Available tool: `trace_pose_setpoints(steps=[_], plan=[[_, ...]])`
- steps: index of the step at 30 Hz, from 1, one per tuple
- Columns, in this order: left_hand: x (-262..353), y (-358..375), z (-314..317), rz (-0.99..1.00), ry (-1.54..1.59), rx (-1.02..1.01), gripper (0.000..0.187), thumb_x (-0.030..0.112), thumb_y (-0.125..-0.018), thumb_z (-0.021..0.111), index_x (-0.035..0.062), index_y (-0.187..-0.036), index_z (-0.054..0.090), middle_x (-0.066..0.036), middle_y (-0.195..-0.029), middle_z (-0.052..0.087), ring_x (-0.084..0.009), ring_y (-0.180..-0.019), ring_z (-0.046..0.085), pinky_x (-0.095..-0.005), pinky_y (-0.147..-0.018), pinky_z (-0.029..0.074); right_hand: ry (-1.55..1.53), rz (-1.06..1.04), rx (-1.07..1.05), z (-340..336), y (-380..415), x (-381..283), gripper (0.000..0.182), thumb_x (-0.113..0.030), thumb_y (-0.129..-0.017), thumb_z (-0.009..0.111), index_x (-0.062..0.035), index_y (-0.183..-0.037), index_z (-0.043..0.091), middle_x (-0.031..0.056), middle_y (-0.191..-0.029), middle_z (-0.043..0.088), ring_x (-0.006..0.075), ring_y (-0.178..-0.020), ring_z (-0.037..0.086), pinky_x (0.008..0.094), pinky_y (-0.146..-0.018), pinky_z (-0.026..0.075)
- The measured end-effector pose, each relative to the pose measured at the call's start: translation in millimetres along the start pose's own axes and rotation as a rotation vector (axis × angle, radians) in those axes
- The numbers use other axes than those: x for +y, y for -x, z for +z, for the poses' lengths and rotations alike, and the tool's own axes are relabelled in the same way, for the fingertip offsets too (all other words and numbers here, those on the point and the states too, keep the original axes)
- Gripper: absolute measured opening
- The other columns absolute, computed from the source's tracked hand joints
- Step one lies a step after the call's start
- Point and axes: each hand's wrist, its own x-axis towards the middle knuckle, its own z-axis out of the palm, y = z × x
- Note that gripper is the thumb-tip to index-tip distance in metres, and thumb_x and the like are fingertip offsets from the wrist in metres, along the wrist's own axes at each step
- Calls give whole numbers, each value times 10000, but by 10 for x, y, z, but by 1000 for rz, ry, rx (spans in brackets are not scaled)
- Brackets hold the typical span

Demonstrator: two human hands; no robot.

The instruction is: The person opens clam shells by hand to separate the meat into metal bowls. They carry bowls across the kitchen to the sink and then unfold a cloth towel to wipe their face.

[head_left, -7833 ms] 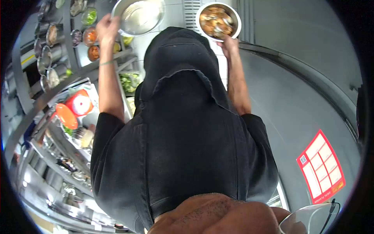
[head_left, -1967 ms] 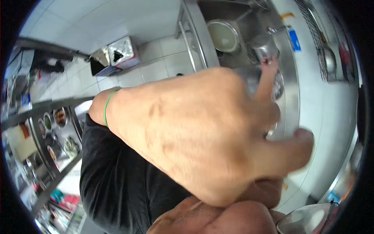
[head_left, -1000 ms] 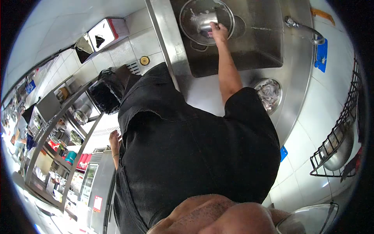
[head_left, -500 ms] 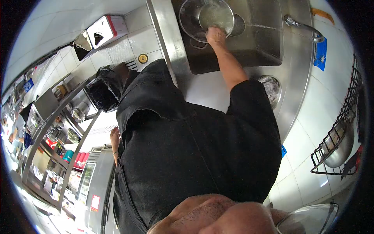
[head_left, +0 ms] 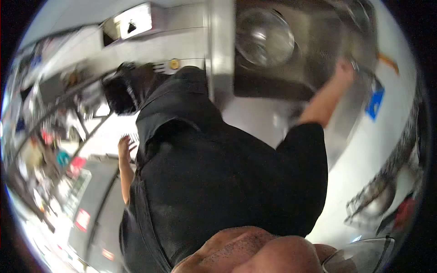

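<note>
My right hand (head_left: 346, 72) is at the end of the tap spout (head_left: 356, 67) over the right side of the sink, its fingers closed around it and smeared by motion. A round metal bowl (head_left: 261, 38) sits in the steel sink (head_left: 314, 50), apart from my hands; its contents are blurred. At my left side hangs my left hand (head_left: 123, 146), fingers loosely apart and nothing visible in them. My black apron (head_left: 227, 173) fills the middle of the view.
On the wall side are a blue item (head_left: 375, 102) and an orange-brown handle (head_left: 388, 63). A wire rack (head_left: 357, 207) holds a metal bowl (head_left: 380, 198). Behind my left arm stands a grey fridge (head_left: 98, 204); a black bag (head_left: 119, 93) and steel shelving (head_left: 54, 104) lie farther left.
My right hand has left the bowl's rim and moved right to the tap spout. The view has shifted, and my left hand hangs farther out from my body.
</note>
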Motion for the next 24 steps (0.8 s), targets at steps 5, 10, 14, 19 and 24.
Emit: trace_pose_setpoints(steps=[5,10,14,19,24], plan=[[-97,-65,-30,86,91,9,352,132,-909,606,20,-1241,576,-113,-1096,623,-241,-884,640,-424,-699,604,604,-650,424,22,-439,451,388,-397,-770,818,-17,-797,740,147,-736,713,252,-646,683,396,-594,556],[-124,148,1,-31,99,140,351,143,-890,588,35,-1224,600,-93,-1133,619,-233,-913,634,-418,-704,613,540,-573,556,449,-253,11,419,-428,-847,676,-9,-845,680,142,-783,694,302,-670,668,406,-628,547],[-350,251,62,-85,98,148,352,149,-919,585,41,-1254,575,-91,-1146,605,-216,-888,635,-415,-761,615,924,-193,202,335,-469,302,362,-368,-895,588,-22,-990,635,113,-837,647,270,-722,624,375,-688,534],[-492,299,129,-118,112,166,381,176,-903,605,50,-1261,580,-95,-1139,597,-221,-916,628,-415,-756,615,1026,-53,-15,498,-322,244,345,-328,-913,557,-27,-1071,617,104,-876,625,255,-763,605,364,-725,527],[-655,457,161,-123,217,169,397,198,-888,620,49,-1255,585,-100,-1122,600,-226,-925,629,-419,-733,605,953,-4,-78,630,32,112,348,-320,-911,564,-22,-1083,615,113,-903,627,264,-787,608,374,-740,525]])
